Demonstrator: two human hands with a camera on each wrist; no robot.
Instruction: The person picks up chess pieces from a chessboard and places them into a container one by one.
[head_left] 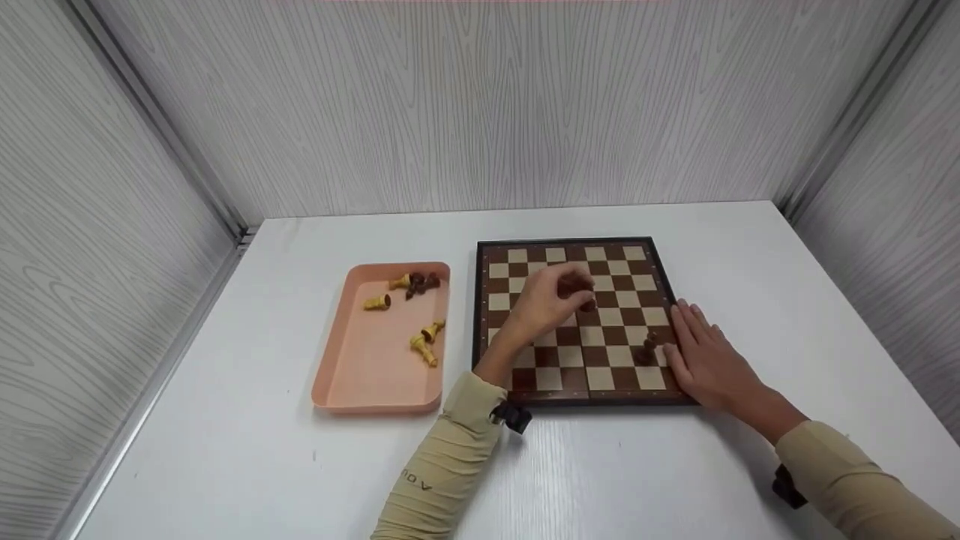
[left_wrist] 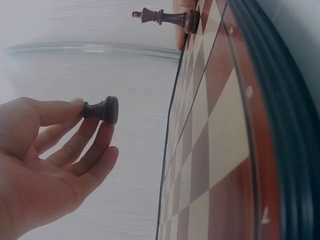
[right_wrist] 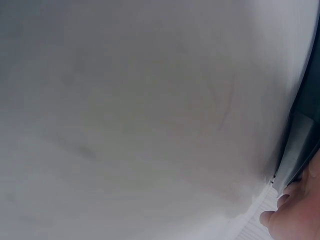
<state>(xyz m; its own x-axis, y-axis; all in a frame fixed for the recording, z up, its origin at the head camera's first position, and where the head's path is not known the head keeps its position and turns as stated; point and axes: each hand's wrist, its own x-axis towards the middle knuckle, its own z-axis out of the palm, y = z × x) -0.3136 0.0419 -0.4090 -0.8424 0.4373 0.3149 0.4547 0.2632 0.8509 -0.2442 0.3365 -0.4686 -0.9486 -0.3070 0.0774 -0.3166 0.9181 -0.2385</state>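
My left hand [head_left: 551, 300] is raised over the middle of the chessboard [head_left: 551, 379]. Between thumb and fingertips it pinches a dark chess piece [left_wrist: 102, 111] by its top, which the fingers hide; the round base points down at the board, clear of it. My right hand [head_left: 709, 360] lies along the board's right edge with fairly straight fingers, the thumb reaching over the border. Close to that thumb a dark king [head_left: 646, 350] stands upright on the near right squares. In the right wrist view only part of the right hand [right_wrist: 297, 212] shows, at the dark board edge.
Left of the board stands a pink tray [head_left: 330, 360]. Several yellow pieces lie tipped over in it, one of them [head_left: 424, 350] near its right side. Dark pieces [head_left: 421, 283] lie bunched in its far right corner. Wood-grain panels [head_left: 480, 105] enclose the white table.
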